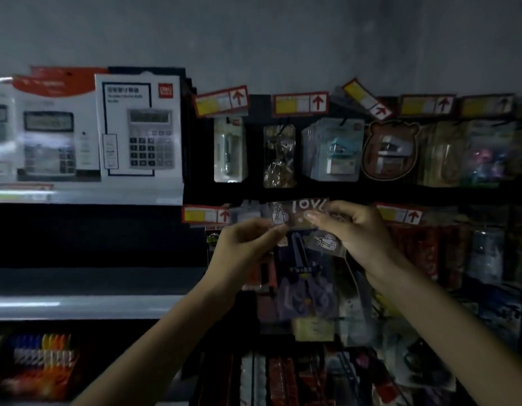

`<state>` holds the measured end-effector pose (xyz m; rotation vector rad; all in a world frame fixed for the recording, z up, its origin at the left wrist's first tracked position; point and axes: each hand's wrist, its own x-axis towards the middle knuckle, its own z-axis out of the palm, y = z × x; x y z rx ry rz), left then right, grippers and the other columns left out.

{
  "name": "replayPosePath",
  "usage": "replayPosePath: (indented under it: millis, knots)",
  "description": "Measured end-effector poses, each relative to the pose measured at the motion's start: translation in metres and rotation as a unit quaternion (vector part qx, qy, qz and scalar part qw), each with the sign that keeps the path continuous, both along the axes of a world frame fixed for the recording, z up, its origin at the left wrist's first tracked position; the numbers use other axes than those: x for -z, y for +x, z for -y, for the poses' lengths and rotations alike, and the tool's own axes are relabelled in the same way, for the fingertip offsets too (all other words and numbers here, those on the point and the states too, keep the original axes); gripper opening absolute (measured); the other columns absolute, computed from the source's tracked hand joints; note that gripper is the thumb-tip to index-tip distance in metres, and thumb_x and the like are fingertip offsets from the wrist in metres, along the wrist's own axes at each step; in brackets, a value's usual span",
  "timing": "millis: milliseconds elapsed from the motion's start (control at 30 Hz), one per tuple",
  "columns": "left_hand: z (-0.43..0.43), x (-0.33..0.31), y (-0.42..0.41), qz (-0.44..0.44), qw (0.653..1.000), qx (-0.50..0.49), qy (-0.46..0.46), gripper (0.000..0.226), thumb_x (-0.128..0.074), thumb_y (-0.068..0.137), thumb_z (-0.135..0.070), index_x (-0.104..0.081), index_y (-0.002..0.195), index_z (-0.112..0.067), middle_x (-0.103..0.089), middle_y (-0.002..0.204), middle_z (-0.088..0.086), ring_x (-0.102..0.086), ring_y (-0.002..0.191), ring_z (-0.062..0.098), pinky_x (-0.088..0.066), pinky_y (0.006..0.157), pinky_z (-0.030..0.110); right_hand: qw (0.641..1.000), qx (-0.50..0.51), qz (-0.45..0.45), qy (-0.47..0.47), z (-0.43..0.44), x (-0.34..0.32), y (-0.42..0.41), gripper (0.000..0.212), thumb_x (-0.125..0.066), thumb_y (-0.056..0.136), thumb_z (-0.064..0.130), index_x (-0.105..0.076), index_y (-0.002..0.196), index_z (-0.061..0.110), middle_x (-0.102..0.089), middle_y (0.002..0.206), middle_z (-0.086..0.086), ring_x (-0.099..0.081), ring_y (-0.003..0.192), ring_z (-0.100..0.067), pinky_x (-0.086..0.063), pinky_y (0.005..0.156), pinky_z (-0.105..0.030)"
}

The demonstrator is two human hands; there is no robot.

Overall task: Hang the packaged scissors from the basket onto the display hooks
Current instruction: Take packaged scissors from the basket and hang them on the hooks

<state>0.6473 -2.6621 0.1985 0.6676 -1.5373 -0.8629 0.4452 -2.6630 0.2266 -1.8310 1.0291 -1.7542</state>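
Head view, dim and blurred: both hands hold the scissors pack (302,259) up against the dark hook wall (283,191), at its second row, beside a red-arrow price tag (205,214). The left hand (248,247) has a pinching grip on the pack's top left edge, and the right hand (358,230) pinches its top right. I cannot tell whether the pack sits on a hook. Calculator boxes (139,127) stand on the shelf (78,194) at left.
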Motion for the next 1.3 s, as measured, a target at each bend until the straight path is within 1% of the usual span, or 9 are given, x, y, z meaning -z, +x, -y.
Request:
replayPosePath:
  millis: [167, 300, 433, 500, 567, 733, 867, 1033, 1300]
  knots:
    - [0.013, -0.036, -0.029, -0.031, 0.998, -0.042, -0.038, 0.021, -0.071, 0.094, -0.026, -0.074, 0.097, -0.005, -0.077, 0.089, 0.009, -0.074, 0.08, 0.019, -0.056, 0.066, 0.026, 0.999, -0.019, 0.021, 0.033, 0.02, -0.033, -0.015, 0.015, -0.081, 0.084, 0.03, -0.081, 0.089, 0.017, -0.078, 0.089, -0.001, -0.075, 0.089, -0.015, -0.056, 0.08, -0.029]
    - [0.024, -0.063, -0.046, -0.043, 0.993, -0.096, -0.06, 0.023, -0.073, 0.091, -0.027, -0.076, 0.088, -0.005, -0.076, 0.083, 0.009, -0.074, 0.075, 0.023, -0.061, 0.068, 0.035, 0.995, -0.059, 0.042, 0.068, 0.033, -0.058, -0.025, 0.016, -0.083, 0.081, 0.03, -0.08, 0.088, 0.017, -0.078, 0.083, 0.002, -0.075, 0.081, -0.012, -0.054, 0.071, -0.023]
    - [0.038, -0.084, -0.05, -0.062, 0.991, -0.112, -0.039, 0.022, -0.072, 0.09, -0.029, -0.076, 0.085, -0.008, -0.074, 0.092, 0.021, -0.071, 0.092, 0.042, -0.061, 0.086, 0.053, 0.994, -0.062, 0.041, 0.077, 0.047, -0.08, -0.031, 0.023, -0.085, 0.078, 0.031, -0.081, 0.091, 0.014, -0.079, 0.091, -0.001, -0.074, 0.096, -0.021, -0.054, 0.092, -0.036]
    - [0.046, -0.093, -0.051, -0.06, 0.991, -0.117, -0.026, 0.026, -0.072, 0.091, -0.027, -0.074, 0.085, -0.002, -0.072, 0.09, 0.027, -0.072, 0.079, 0.039, -0.064, 0.075, 0.046, 0.993, -0.065, 0.057, 0.08, 0.054, -0.088, -0.028, 0.019, -0.084, 0.079, 0.03, -0.08, 0.091, 0.015, -0.079, 0.089, 0.001, -0.073, 0.093, -0.018, -0.056, 0.084, -0.03]
    - [0.051, -0.101, -0.05, -0.055, 0.99, -0.127, -0.016, 0.027, -0.072, 0.092, -0.026, -0.072, 0.086, 0.001, -0.068, 0.075, 0.022, -0.066, 0.059, 0.022, -0.057, 0.055, 0.029, 0.994, -0.06, 0.06, 0.073, 0.06, -0.095, -0.023, 0.013, -0.083, 0.081, 0.028, -0.079, 0.087, 0.017, -0.078, 0.085, 0.002, -0.072, 0.086, -0.016, -0.054, 0.074, -0.025]
    - [0.066, -0.123, -0.042, -0.05, 0.991, -0.12, -0.015, 0.025, -0.073, 0.092, -0.028, -0.072, 0.089, -0.004, -0.067, 0.075, 0.011, -0.064, 0.066, 0.023, -0.058, 0.066, 0.034, 0.993, -0.03, 0.091, 0.072, 0.075, -0.113, -0.014, 0.013, -0.082, 0.083, 0.023, -0.077, 0.091, 0.015, -0.074, 0.086, 0.003, -0.065, 0.079, -0.008, -0.042, 0.063, -0.019]
    - [0.078, -0.146, -0.034, -0.038, 0.988, -0.137, -0.052, 0.018, -0.072, 0.093, -0.024, -0.071, 0.098, -0.007, -0.074, 0.08, 0.003, -0.073, 0.068, 0.012, -0.059, 0.064, 0.025, 0.992, -0.009, 0.101, 0.069, 0.085, -0.125, -0.013, 0.009, -0.082, 0.084, 0.023, -0.075, 0.088, 0.018, -0.073, 0.087, 0.003, -0.065, 0.08, -0.009, -0.043, 0.064, -0.021]
    - [0.082, -0.174, -0.031, -0.003, 0.987, -0.143, -0.078, 0.011, -0.068, 0.096, -0.016, -0.068, 0.088, -0.008, -0.071, 0.086, 0.014, -0.069, 0.069, 0.016, -0.058, 0.058, 0.022, 0.99, 0.022, 0.104, 0.095, 0.092, -0.137, -0.011, 0.017, -0.085, 0.079, 0.024, -0.079, 0.088, 0.01, -0.078, 0.091, -0.007, -0.072, 0.091, -0.028, -0.057, 0.089, -0.039]
    - [0.082, -0.19, -0.028, -0.009, 0.991, -0.109, -0.073, 0.012, -0.063, 0.098, -0.014, -0.069, 0.09, -0.009, -0.068, 0.081, 0.007, -0.062, 0.063, 0.009, -0.053, 0.055, 0.016, 0.984, 0.01, 0.103, 0.143, 0.089, -0.148, -0.011, 0.014, -0.082, 0.083, 0.02, -0.076, 0.091, 0.01, -0.077, 0.072, -0.009, -0.074, 0.064, -0.026, -0.061, 0.062, -0.033]
